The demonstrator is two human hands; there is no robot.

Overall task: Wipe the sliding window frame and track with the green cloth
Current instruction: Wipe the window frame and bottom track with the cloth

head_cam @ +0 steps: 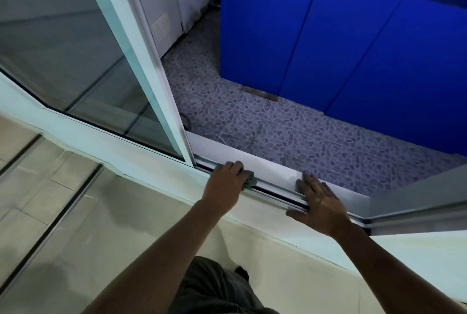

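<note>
Head view: left hand is on the track of the window frame, just right of the sliding sash corner. Fingers curl down over the green cloth, pressing it into the track channel. Most of the cloth is hidden under the palm and fingers; only a bunched bit sticks out on the side facing the right hand. Cloth touches the track rails.

Right hand sits further along the track from the sash, apart from the cloth. Fingers straight and spread, palm flat on the rails and sill edge, holding nothing. Thumb points back toward the inner ledge.

The track section between the two hands is exposed, with a dark channel visible between the rails.

Beyond the track: pebble-pattern floor and blue panels standing upright on it, well away from the sash.
</note>
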